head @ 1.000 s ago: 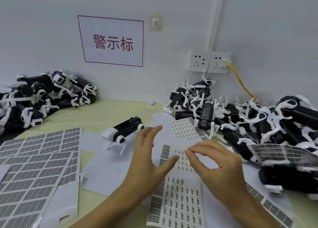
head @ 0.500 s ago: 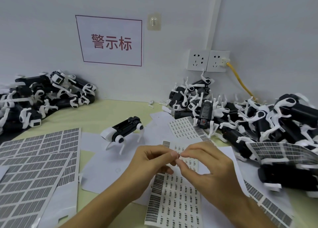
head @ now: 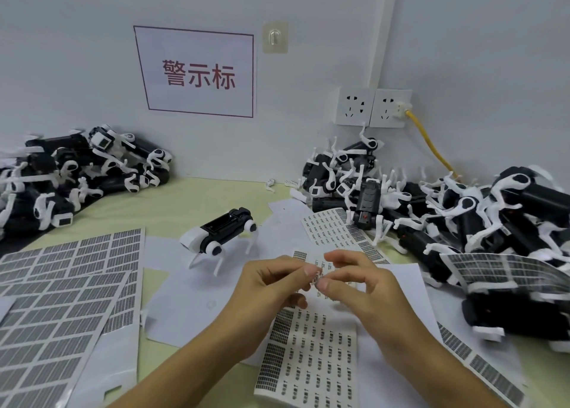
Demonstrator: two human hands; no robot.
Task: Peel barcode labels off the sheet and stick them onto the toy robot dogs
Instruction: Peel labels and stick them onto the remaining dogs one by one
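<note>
Barcode label (head: 317,276) pinched between both hands above the label sheet (head: 308,355).

The left hand (head: 271,287) and right hand (head: 357,287) meet fingertip to fingertip, each with thumb and forefinger closed on the small label; the remaining fingers are curled loosely. The label sheet lies flat at the counter's (head: 172,204) near edge, under the hands, on loose white paper (head: 185,312). One toy robot dog (head: 220,233) stands upright on that paper, beyond the left hand and apart from it. A pile of toy dogs (head: 447,216) fills the counter's right side and far right corner; another pile (head: 71,173) occupies the far left corner. Larger label sheets (head: 64,284) lie along the left edge.
</note>
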